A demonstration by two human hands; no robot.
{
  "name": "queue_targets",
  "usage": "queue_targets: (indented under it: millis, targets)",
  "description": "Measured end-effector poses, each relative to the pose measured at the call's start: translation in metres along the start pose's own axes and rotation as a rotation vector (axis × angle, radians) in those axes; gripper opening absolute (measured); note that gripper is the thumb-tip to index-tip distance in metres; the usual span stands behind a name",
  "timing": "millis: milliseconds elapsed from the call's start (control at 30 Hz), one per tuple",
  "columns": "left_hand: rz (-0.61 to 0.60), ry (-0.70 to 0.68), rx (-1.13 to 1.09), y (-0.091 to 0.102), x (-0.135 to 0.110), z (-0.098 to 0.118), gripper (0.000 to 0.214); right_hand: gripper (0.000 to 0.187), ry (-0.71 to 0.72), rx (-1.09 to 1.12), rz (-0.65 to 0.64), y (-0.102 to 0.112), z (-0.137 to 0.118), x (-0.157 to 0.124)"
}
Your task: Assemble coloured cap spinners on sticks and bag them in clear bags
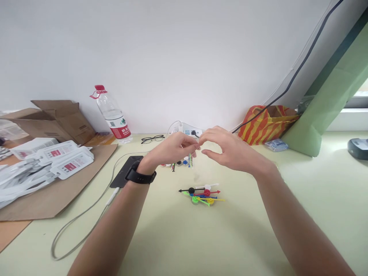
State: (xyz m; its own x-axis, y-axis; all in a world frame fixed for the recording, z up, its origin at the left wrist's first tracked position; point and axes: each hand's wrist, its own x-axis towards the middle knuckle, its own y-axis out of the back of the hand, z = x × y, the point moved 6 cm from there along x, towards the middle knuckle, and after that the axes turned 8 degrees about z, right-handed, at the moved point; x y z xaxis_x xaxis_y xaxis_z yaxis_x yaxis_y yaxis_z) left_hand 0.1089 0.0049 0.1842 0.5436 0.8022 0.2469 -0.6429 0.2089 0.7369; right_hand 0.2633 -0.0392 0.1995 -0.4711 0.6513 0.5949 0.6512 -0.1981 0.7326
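My left hand [174, 148], with a black watch on its wrist, is raised over the table with thumb and fingers pressed together. Whatever it may pinch is too small or hidden to name. Beside it, my right hand [227, 148] curves inward, its thumb apart from the index finger, whose tip meets the left fingertips. Below the hands lies a group of plastic arrow spinners, among them a black one [191, 190], a red one [207, 193], a yellow one [211, 200] and a green one [196, 199]. More small coloured pieces [178, 163] lie behind, partly covered by my left hand.
A black phone-like slab [124, 172] and a white cable [86, 240] lie left. Further left are cardboard [71, 191], white packages [71, 165] and a box [66, 122]. A water bottle [116, 120], glasses [152, 139], power strip [186, 130] and striped bag [255, 124] line the wall.
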Motion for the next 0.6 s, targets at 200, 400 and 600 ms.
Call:
queue_targets:
  millis: [200,400,600]
  targets:
    - [0.12,0.001,0.002,0.007,-0.003,-0.001,0.027,0.017,-0.057,-0.01,-0.043,-0.007,0.006,-0.001]
    - [0.149,-0.058,0.05,0.008,-0.004,0.005,0.021,0.019,0.007,-0.039,-0.052,-0.011,0.003,0.0]
    - [0.106,-0.099,0.071,0.007,-0.007,0.013,0.027,0.017,-0.067,-0.002,-0.078,-0.014,0.009,-0.002]
